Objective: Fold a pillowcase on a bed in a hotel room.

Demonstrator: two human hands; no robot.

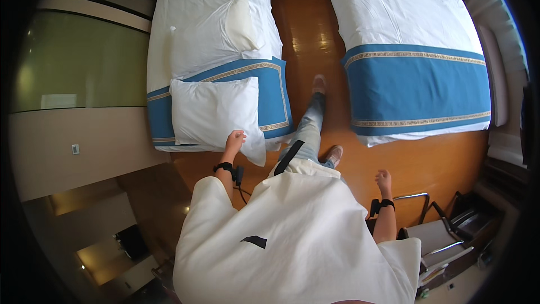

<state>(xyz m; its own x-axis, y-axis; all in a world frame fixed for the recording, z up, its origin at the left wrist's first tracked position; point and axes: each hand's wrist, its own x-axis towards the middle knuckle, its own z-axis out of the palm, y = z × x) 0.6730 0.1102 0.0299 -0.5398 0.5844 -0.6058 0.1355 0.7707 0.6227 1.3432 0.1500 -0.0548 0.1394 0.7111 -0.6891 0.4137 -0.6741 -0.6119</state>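
Note:
My left hand (236, 140) is over the near edge of a white pillow (215, 107), its fingers loosely curled and nothing visible in them. Whether it touches the pillow cloth is unclear. The pillow lies on the blue bed runner (272, 93) of the left bed (185, 0), with one corner hanging past the foot of the mattress. Low at my right side, my right hand (383, 181) hangs above the floor with bent fingers and holds nothing. Each wrist wears a black strap with a small device.
Between the beds runs a strip of wood floor (310, 21), where my front foot stands. The right bed (396, 4) bears a blue runner (417, 86). A second pillow (242, 23) lies farther up the left bed. Behind me at right stands a metal-framed chair (434, 236).

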